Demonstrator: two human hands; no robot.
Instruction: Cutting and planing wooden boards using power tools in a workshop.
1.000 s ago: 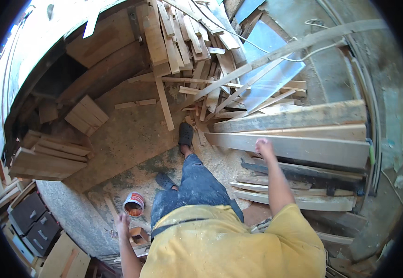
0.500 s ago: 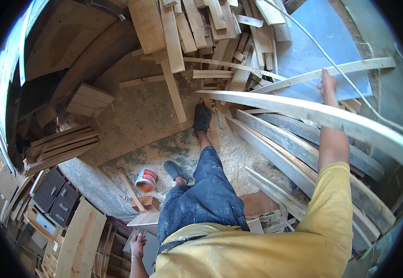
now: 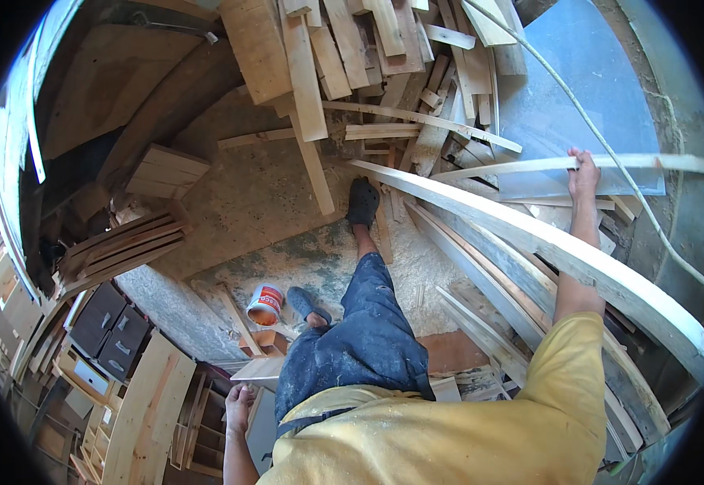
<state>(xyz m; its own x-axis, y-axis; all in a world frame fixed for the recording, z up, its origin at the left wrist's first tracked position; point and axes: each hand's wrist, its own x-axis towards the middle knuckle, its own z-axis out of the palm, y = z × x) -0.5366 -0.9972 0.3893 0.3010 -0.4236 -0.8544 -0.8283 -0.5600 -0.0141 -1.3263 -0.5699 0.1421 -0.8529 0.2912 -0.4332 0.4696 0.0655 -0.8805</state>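
My right hand (image 3: 584, 174) is stretched out to the far right, its fingers closed round a long, pale wooden strip (image 3: 513, 169). The strip lies roughly crosswise, over the lower part of a bluish sheet (image 3: 578, 89). Nearer to me, a thick, pale plank (image 3: 530, 230) slants from the middle toward the right rim and passes over my right forearm, hiding part of it. Low on the left, beside my hip, my left hand (image 3: 240, 398) hangs with its fingers curled in; nothing shows in it.
Offcuts and boards (image 3: 344, 48) are heaped at the far middle. More long planks (image 3: 497, 275) lean together on the right. A pale cable (image 3: 602, 137) crosses the right side. By my feet stand a white and red bucket (image 3: 265, 303) and a small wooden box (image 3: 269, 343); sawdust covers the floor (image 3: 416, 291).
The wooden strip in my right hand has swung nearer to me at its right end. The thick plank's right end also sits lower in view. My left hand stays by my hip.
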